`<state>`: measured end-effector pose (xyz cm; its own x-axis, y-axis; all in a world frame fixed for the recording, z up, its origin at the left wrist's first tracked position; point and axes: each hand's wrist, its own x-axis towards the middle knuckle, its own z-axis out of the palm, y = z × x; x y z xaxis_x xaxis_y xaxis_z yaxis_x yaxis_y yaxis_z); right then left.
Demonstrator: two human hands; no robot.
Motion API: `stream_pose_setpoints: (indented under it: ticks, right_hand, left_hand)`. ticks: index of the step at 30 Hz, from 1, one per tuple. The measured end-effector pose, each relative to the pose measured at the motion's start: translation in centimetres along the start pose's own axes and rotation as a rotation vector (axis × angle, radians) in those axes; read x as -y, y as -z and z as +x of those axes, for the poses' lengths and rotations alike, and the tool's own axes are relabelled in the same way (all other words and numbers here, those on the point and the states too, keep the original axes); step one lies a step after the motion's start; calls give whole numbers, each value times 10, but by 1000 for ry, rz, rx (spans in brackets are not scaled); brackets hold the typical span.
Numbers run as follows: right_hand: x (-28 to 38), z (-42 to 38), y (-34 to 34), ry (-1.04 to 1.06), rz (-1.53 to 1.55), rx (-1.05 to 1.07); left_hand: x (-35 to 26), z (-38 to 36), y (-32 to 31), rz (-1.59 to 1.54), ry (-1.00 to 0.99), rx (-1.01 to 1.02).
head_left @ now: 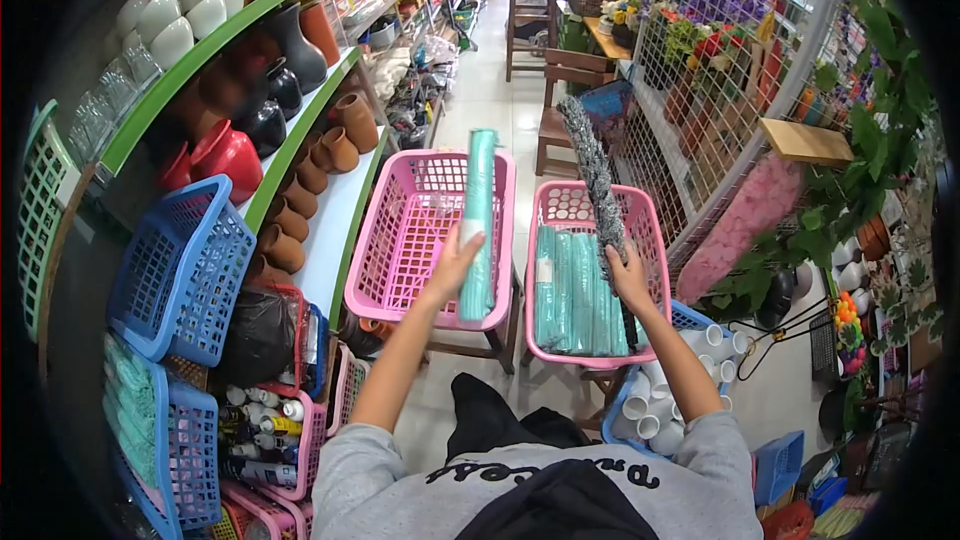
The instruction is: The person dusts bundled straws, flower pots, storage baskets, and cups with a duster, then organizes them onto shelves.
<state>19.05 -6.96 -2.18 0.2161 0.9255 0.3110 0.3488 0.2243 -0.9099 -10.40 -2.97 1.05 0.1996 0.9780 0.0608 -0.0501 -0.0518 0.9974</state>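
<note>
My left hand (455,268) is closed around a teal roll in clear plastic wrap (481,175), held nearly upright over the right side of a pink basket (368,265). Only the basket's perforated floor and walls show inside it. My right hand (627,278) grips a grey fluffy duster (588,155), its head pointing up and away and its dark handle running down below the hand. Beneath it stands a second pink basket (655,230), which holds several teal wrapped rolls (575,290) lying side by side.
Shelves at left carry white pots (185,10), a red vase (226,155) and clay pots (340,145). Blue baskets (180,270) are stacked below. White cups (655,405) fill a basket at lower right. A wire rack (720,70) and wooden chair (560,125) stand beyond.
</note>
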Motion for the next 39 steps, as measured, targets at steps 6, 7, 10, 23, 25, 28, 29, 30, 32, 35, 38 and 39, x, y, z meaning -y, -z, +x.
stream_pose_setpoints:
  ticks: [6, 7, 10, 23, 25, 28, 29, 30, 32, 35, 38, 39]
  right_hand:
    - [-5, -5, -47, -309, 182, 105]
    - [-14, -4, -54, -284, 132, 88]
    - [-19, -4, -73, -226, 68, 92]
    - [-32, -7, -97, -337, 24, 118]
    - [-33, -9, -93, -341, 3, 98]
    - [-17, -11, -80, -502, 162, 93]
    - [-21, -13, -75, -472, 221, 88]
    - [-23, -14, -69, -441, 279, 83]
    - [-13, -18, -52, -458, 264, 64]
    - [-20, -27, -21, -411, 245, 30]
    - [-23, -40, 12, -341, 144, -58]
    - [-20, -46, 25, -443, 160, -69]
  left_hand:
    - [60, 41, 67, 191, 59, -63]
    - [80, 47, 72, 284, 128, -37]
    - [115, 59, 73, 525, 283, 32]
    - [217, 79, 74, 743, 322, -28]
    - [184, 78, 69, 702, 418, 0]
    - [144, 78, 50, 843, 334, 61]
    - [128, 75, 38, 843, 253, 34]
    - [113, 72, 24, 847, 249, 41]
    - [86, 67, -7, 764, -86, 20]
    - [50, 50, -63, 634, -290, 120]
    - [47, 33, -116, 486, -343, 250]
    - [57, 28, -130, 477, -343, 267]
